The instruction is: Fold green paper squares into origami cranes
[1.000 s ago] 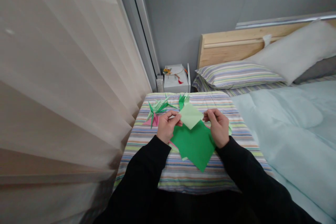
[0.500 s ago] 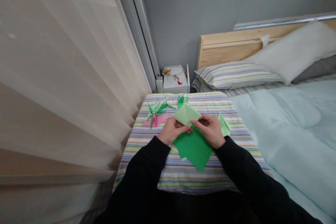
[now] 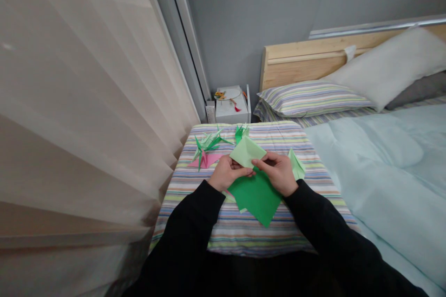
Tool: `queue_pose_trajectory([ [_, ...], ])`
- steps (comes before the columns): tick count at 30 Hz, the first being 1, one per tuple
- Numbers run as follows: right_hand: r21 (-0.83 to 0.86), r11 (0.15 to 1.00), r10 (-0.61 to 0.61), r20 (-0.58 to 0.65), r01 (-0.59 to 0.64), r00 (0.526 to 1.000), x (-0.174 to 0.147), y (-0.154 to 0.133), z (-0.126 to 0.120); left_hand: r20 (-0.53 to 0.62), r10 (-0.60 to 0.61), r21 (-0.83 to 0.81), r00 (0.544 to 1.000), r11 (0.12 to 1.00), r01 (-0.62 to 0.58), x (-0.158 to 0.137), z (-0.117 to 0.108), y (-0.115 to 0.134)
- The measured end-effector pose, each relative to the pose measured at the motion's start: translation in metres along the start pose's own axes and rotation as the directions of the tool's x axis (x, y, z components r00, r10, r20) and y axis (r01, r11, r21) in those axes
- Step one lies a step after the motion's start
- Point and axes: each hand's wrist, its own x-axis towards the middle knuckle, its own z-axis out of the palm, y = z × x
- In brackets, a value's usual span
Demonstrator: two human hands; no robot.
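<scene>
Between my two hands is a light green sheet of origami paper (image 3: 247,151), folded into a diamond with a crease down its middle. My left hand (image 3: 230,173) pinches its lower left edge, thumb in front and fingers behind. Closed on the lower right edge is my right hand (image 3: 278,172), its thumb and forefinger near the bottom corner. Below them a dark green paper square (image 3: 257,198) lies on the striped cloth (image 3: 237,241), with bits of pink and pale green paper peeking out at its left. A folded light green paper piece (image 3: 297,165) stands right of my right hand.
Several green folded paper cranes (image 3: 209,144) and a pink paper piece (image 3: 209,160) lie at the back left of the cloth. Another green folded paper (image 3: 240,132) sits behind my hands. A curtain (image 3: 104,102) hangs at left; a bed with a pale blue quilt (image 3: 390,162) is at right.
The view has shifted very slightly. Both hands keep the same hold on the light green paper, and nothing else has visibly moved.
</scene>
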Motion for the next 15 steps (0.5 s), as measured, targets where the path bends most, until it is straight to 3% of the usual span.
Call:
queue_pose_trajectory([
  [9,0.047,0.999,0.001,-0.196,0.008,0.981,0.0041,-0.0063,-0.0031,-0.008,-0.001,0.0,1.0,1.0,0.001,0.0003,0.0004,0.0012],
  [15,0.059,0.997,0.055,-0.171,-0.046,0.984,0.0056,-0.0035,-0.0054,-0.141,0.122,-0.032,0.982,0.991,-0.128,0.0027,-0.0032,-0.0006],
])
